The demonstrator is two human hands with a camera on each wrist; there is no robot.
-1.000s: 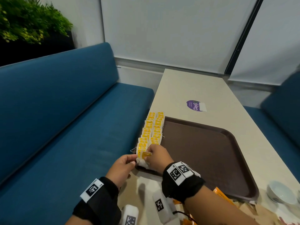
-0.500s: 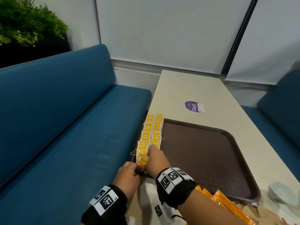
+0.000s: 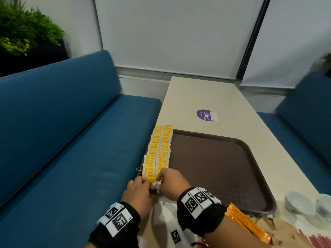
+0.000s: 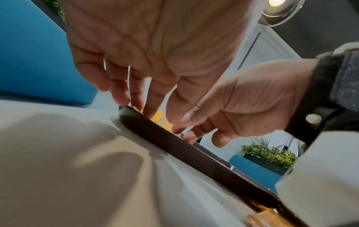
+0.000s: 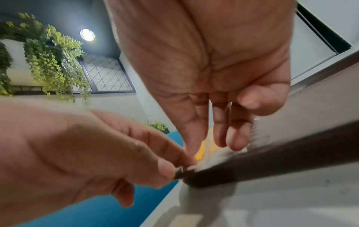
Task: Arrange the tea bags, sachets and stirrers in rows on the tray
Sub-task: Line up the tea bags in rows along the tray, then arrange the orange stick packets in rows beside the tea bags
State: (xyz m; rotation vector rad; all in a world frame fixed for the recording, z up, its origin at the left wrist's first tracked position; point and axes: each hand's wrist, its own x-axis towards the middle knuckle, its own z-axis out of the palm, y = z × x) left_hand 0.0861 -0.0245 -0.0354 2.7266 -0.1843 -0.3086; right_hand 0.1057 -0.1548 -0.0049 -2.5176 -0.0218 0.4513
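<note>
A brown tray (image 3: 223, 169) lies on the pale table (image 3: 206, 93). Two rows of yellow tea bags (image 3: 159, 145) run along its left edge. Both hands meet at the near left corner. My left hand (image 3: 146, 183) pinches the white edge of the nearest tea bag (image 3: 151, 176) between thumb and index finger; the pinch also shows at the left hand (image 5: 174, 165) in the right wrist view. My right hand (image 3: 160, 176) presses straight fingertips (image 5: 237, 138) down on the tea bags, thumb held apart. Orange sachets (image 3: 247, 222) lie under my right forearm.
Blue benches (image 3: 71, 140) flank the table on both sides. Small white bowls (image 3: 299, 204) stand at the near right, with brown packets (image 3: 279, 228) and red sticks (image 3: 315, 238) beside them. A purple sticker (image 3: 206, 115) is beyond the tray. A plant (image 3: 21, 33) is at the far left.
My left hand has moved in to the tray's near left corner and pinched the nearest tea bag. My right hand has lowered onto the near end of the rows.
</note>
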